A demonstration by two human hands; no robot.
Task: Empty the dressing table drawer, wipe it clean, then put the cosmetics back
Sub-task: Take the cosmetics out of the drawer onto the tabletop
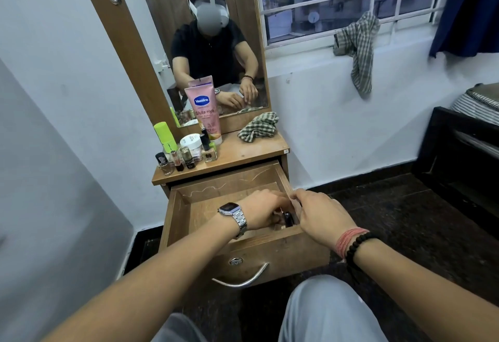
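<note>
Just upright dark bottle (287,219), drawer (205,206).

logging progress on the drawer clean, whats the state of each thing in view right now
drawer: pulled open, mostly bare
small dark item: in the drawer's front right corner, between both hands
left hand: fingers curled down in that corner
right hand: reaching into that corner
cosmetics: upright on the tabletop
checked cloth: crumpled on the tabletop

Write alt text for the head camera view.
Both hands, left hand and right hand, reach into the open drawer around a small dark item. Cosmetics and a checked cloth sit on the tabletop.
</note>
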